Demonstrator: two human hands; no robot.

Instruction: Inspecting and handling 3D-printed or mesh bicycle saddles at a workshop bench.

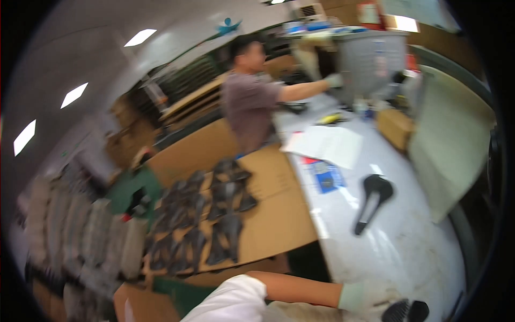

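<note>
My left arm, in a white sleeve, reaches right along the lower edge. My left hand [373,299] wears a pale glove with a greenish cuff, smeared by motion, so its fingers cannot be made out. Right beside it, two dark pieces [405,311] like parts of a bicycle saddle are cut off by the lower edge; whether the hand grips them is unclear. My right hand does not show. Further up the white table [418,257] lies a black bicycle saddle [376,190] with a long slot, its narrow end toward me.
Several dark saddle-shaped parts [228,188] lie in rows on a cardboard sheet [279,214] left of the table. Beyond it a person [249,102] reaches toward a grey cabinet [375,64]. Papers [327,145], a blue packet [327,180] and a cardboard box [394,129] sit on the table.
</note>
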